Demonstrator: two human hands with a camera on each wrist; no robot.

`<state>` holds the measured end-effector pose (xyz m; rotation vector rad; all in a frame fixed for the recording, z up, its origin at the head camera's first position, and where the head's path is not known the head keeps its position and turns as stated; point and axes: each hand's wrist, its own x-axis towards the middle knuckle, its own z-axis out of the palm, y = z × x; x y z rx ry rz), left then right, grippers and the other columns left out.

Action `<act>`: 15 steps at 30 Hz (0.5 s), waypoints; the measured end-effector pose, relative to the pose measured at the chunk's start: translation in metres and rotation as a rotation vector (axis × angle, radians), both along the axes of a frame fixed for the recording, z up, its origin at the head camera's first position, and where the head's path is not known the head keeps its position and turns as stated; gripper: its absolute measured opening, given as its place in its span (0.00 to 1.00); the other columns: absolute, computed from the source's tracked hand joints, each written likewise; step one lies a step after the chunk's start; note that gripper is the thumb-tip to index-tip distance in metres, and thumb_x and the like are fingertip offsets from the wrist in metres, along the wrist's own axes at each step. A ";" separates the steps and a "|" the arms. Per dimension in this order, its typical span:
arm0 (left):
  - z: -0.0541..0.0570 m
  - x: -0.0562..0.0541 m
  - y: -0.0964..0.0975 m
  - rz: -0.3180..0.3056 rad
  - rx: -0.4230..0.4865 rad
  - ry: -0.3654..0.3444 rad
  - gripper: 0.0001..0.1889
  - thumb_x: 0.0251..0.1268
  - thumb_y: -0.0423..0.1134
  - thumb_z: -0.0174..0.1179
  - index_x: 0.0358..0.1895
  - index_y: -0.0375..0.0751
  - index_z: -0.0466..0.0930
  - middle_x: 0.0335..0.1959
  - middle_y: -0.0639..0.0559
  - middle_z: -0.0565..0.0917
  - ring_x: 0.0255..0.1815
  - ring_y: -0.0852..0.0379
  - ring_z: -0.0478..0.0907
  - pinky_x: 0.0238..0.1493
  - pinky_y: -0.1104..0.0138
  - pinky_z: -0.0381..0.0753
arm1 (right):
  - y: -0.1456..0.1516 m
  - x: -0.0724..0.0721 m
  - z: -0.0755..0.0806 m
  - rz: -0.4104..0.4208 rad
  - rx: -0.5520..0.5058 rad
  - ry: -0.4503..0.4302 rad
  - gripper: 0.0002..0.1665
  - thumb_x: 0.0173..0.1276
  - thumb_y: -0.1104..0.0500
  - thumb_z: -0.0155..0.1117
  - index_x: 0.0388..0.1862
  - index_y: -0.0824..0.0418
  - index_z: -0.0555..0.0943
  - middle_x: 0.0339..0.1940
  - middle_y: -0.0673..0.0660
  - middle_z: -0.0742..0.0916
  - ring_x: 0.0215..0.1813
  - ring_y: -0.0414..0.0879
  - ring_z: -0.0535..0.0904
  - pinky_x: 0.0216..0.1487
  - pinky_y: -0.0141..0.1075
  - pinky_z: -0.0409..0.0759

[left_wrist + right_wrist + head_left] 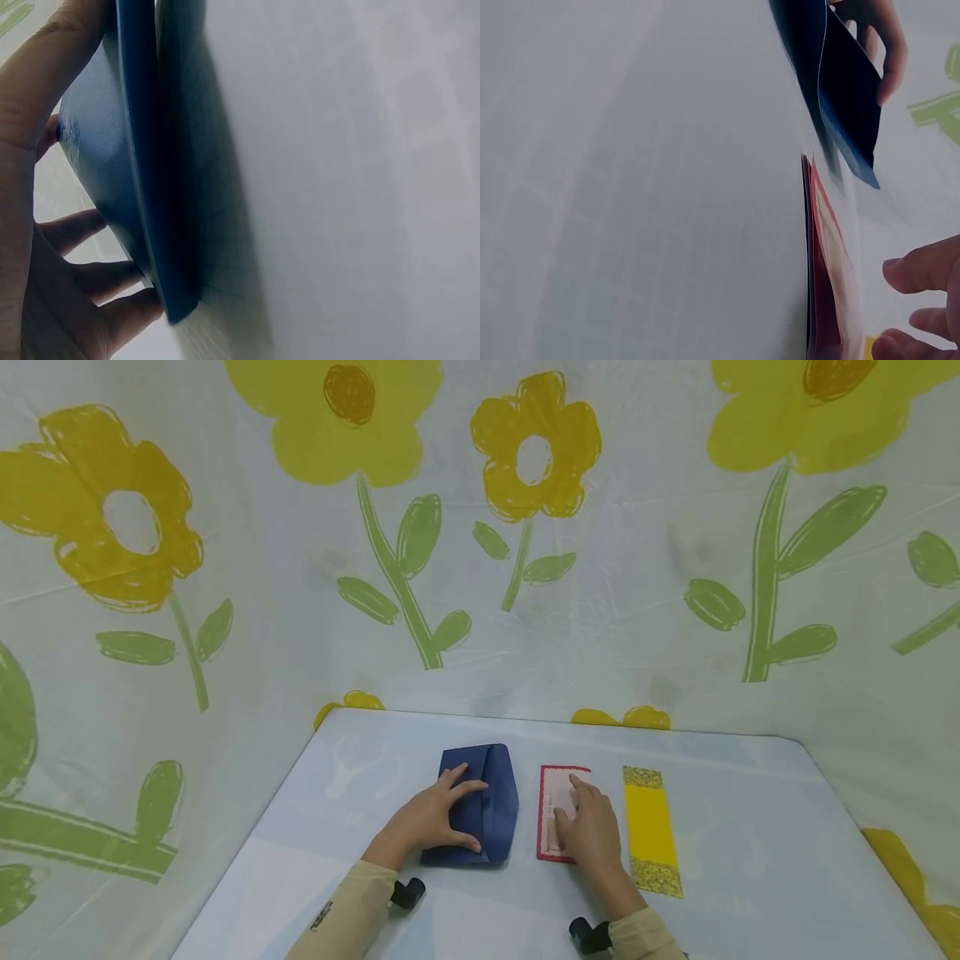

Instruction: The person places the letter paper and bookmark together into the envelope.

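A navy envelope [465, 818] lies with its pointed flap to the right, and its pocket side bulges up in the left wrist view. My left hand [431, 814] spans the envelope, thumb near its lower edge and curved fingertips on its upper side, gripping it. To the right lies a folded card [552, 789] with a red border, a pale face and small print; its layers stand slightly apart in the right wrist view. My right hand [592, 827] hovers over this card, fingers loosely bent, with a gap between fingertips and card.
A yellow strip [651, 818] with patterned ends lies right of the right hand. All of it rests on a white tabletop [735, 827]. Behind and at the sides hangs a white cloth [615, 635] printed with yellow flowers.
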<state>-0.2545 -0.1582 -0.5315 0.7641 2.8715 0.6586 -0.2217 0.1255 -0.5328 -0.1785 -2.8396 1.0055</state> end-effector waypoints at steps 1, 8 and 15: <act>0.000 0.000 0.000 0.001 0.001 0.000 0.51 0.40 0.73 0.73 0.74 0.70 0.66 0.81 0.42 0.56 0.77 0.31 0.60 0.63 0.39 0.74 | 0.002 0.000 0.000 -0.006 0.003 -0.004 0.42 0.65 0.56 0.72 0.76 0.62 0.68 0.71 0.67 0.75 0.67 0.63 0.73 0.69 0.59 0.70; -0.001 0.000 0.000 0.002 0.005 0.001 0.51 0.40 0.73 0.74 0.74 0.70 0.65 0.81 0.43 0.56 0.78 0.32 0.58 0.63 0.39 0.74 | 0.011 -0.001 -0.001 -0.038 0.054 -0.033 0.47 0.63 0.55 0.74 0.78 0.62 0.64 0.72 0.69 0.74 0.69 0.66 0.70 0.70 0.62 0.67; -0.002 0.000 -0.001 0.010 -0.004 -0.011 0.51 0.40 0.74 0.73 0.74 0.71 0.65 0.82 0.44 0.55 0.78 0.34 0.58 0.64 0.40 0.73 | 0.017 0.001 -0.003 -0.061 0.081 -0.044 0.49 0.63 0.53 0.74 0.79 0.62 0.64 0.71 0.70 0.74 0.66 0.68 0.70 0.69 0.63 0.68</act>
